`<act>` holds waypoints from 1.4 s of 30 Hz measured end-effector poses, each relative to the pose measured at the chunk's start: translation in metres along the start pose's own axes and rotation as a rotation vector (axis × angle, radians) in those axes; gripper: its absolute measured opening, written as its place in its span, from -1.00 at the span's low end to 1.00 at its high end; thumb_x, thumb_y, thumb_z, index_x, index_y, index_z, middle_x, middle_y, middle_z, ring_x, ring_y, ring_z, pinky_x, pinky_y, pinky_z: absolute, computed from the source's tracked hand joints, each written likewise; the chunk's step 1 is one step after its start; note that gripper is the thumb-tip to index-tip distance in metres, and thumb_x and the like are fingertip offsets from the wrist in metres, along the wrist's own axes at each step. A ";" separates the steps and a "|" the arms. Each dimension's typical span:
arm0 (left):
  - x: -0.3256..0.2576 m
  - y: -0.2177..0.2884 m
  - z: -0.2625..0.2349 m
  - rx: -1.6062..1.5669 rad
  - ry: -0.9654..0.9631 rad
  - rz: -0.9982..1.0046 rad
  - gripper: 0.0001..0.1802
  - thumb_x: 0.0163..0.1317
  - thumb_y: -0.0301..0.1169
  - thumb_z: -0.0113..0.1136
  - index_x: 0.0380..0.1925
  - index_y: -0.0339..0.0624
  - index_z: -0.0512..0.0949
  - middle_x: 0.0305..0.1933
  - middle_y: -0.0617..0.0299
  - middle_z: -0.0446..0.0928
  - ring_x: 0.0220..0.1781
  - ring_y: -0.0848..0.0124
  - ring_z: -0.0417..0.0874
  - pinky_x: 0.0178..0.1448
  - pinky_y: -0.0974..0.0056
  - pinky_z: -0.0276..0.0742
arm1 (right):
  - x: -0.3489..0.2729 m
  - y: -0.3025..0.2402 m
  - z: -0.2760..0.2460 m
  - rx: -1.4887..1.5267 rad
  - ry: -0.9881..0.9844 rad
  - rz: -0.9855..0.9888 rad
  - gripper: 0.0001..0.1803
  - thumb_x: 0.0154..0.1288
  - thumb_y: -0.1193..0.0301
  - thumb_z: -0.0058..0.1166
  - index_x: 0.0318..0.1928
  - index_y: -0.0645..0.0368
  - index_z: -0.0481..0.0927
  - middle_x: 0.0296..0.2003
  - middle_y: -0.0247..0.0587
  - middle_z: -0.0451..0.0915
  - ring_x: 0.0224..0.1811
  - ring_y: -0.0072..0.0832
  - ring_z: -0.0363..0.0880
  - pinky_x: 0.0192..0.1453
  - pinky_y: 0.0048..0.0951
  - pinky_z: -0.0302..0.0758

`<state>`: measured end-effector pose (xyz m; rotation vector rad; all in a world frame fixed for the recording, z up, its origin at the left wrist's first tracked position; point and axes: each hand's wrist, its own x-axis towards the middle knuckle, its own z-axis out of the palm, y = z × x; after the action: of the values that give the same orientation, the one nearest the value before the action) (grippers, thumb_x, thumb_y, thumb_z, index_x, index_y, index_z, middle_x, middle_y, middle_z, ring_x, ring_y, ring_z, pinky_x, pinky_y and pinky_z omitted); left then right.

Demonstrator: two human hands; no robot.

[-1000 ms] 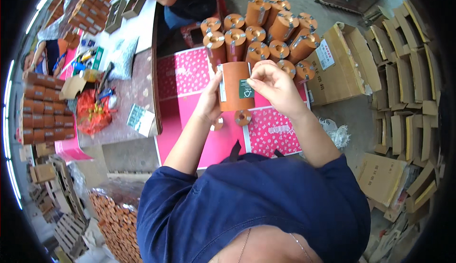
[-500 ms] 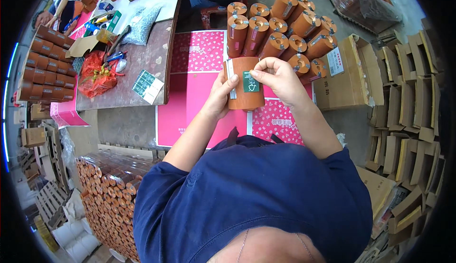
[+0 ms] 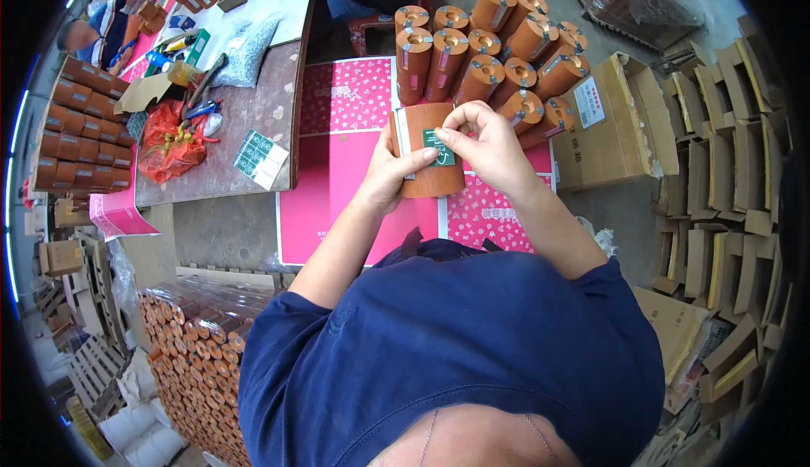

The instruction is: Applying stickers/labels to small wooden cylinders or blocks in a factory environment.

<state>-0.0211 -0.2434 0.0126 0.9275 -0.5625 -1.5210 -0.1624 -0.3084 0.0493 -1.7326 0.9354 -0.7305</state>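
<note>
A brown wooden cylinder [image 3: 430, 183] is held over the pink surface, in front of my chest. My left hand [image 3: 388, 172] is closed round its left side, the thumb lying across the front onto a green sticker [image 3: 443, 157]. A pale metallic strip [image 3: 403, 132] runs along the cylinder beside that thumb. My right hand [image 3: 489, 145] pinches with thumb and forefinger at the sticker's upper edge, partly covering it. Several similar wooden cylinders [image 3: 445, 60] with hollowed tops stand grouped just beyond my hands.
On the left, a dark table [image 3: 270, 113] carries a sheet of green stickers [image 3: 260, 160], a red plastic bag [image 3: 169, 146] and a bag of small parts [image 3: 246, 52]. A cardboard box [image 3: 612, 142] stands right. Wrapped cylinders [image 3: 198, 357] are stacked lower left. Another person sits beyond.
My left thumb has moved right, onto the green sticker. My right fingers have shifted slightly left and down, still pinching at its upper edge. The view has tilted slightly.
</note>
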 end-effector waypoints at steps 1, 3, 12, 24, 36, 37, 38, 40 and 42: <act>0.000 0.000 0.000 0.002 0.000 0.001 -0.17 -0.21 -0.40 0.35 0.06 -0.25 0.08 -0.06 0.05 0.33 -0.04 0.29 0.45 0.00 0.20 0.46 | -0.002 -0.003 0.002 -0.029 0.016 -0.016 -0.87 0.06 0.50 0.12 -0.41 0.24 0.44 -0.39 -0.38 0.35 -0.41 -0.70 0.36 -0.31 -0.65 0.36; -0.001 0.000 0.001 -0.021 0.005 0.004 -0.19 -0.20 -0.42 0.34 0.06 -0.25 0.09 -0.06 0.06 0.34 -0.04 0.30 0.45 0.00 0.20 0.45 | -0.006 -0.005 0.006 -0.057 0.072 -0.097 -0.83 0.04 0.50 0.14 -0.37 0.23 0.42 -0.36 -0.36 0.32 -0.41 -0.70 0.34 -0.33 -0.65 0.35; -0.006 -0.002 0.005 -0.063 0.004 0.029 -0.31 -0.10 -0.38 0.25 0.03 -0.25 0.13 -0.08 0.09 0.35 -0.05 0.35 0.45 0.01 0.24 0.42 | -0.002 0.027 0.015 -0.114 0.261 -0.291 -0.34 0.02 0.17 0.18 0.02 0.23 0.18 -0.19 -0.17 0.29 -0.23 -0.49 0.31 -0.20 -0.48 0.36; 0.000 -0.015 -0.015 0.243 -0.081 0.111 -0.31 -0.08 -0.30 0.28 0.05 -0.26 0.21 -0.04 0.11 0.38 0.00 0.35 0.41 0.09 0.27 0.33 | -0.015 0.035 0.003 0.205 -0.210 0.054 -0.01 -0.23 0.33 0.36 0.19 0.23 0.02 0.02 -0.07 0.29 0.09 -0.38 0.27 0.12 -0.38 0.28; -0.009 -0.033 -0.129 0.320 0.520 -0.217 -0.39 0.09 -0.19 0.14 0.10 -0.17 0.21 0.00 0.11 0.35 0.00 0.32 0.40 -0.03 0.24 0.37 | -0.047 0.204 0.086 -0.488 -0.280 0.057 -0.14 -0.43 0.32 0.33 -0.03 0.27 0.15 -0.10 0.09 0.27 0.02 -0.06 0.23 0.10 -0.20 0.24; -0.014 -0.027 -0.146 0.182 0.638 -0.202 -0.44 0.09 -0.20 0.13 0.07 -0.15 0.23 -0.04 0.13 0.36 -0.03 0.32 0.42 -0.07 0.24 0.38 | -0.051 0.223 0.097 -0.510 -0.296 0.080 -0.15 -0.41 0.33 0.32 -0.04 0.26 0.15 -0.09 0.07 0.27 0.03 -0.08 0.22 0.10 -0.21 0.23; -0.021 -0.023 -0.168 0.074 0.778 -0.184 -0.46 0.10 -0.20 0.11 0.05 -0.16 0.24 -0.05 0.13 0.37 -0.06 0.29 0.42 -0.08 0.22 0.38 | -0.053 0.233 0.107 -0.560 -0.341 0.121 -0.16 -0.42 0.34 0.32 -0.04 0.24 0.16 -0.08 0.02 0.27 0.04 -0.11 0.22 0.13 -0.21 0.20; -0.030 -0.024 -0.219 -0.123 1.058 -0.140 -0.50 0.13 -0.22 0.06 0.05 -0.13 0.24 -0.05 0.11 0.37 -0.10 0.22 0.43 -0.09 0.17 0.38 | -0.057 0.249 0.121 -0.682 -0.378 0.098 -0.21 -0.41 0.34 0.31 -0.07 0.22 0.19 -0.11 -0.05 0.30 0.04 -0.17 0.22 0.15 -0.22 0.17; -0.043 -0.022 -0.263 -0.210 1.174 -0.110 -0.50 0.11 -0.22 0.07 0.03 -0.13 0.25 -0.01 0.10 0.33 -0.15 0.21 0.41 -0.13 0.16 0.38 | -0.063 0.265 0.130 -0.778 -0.372 0.037 -0.25 -0.40 0.33 0.30 -0.10 0.20 0.23 -0.13 -0.11 0.33 0.05 -0.21 0.21 0.15 -0.20 0.13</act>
<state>0.1778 -0.1561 -0.1428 1.4779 0.4899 -0.8582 -0.1560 -0.2474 -0.2462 -2.4010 1.0524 0.0257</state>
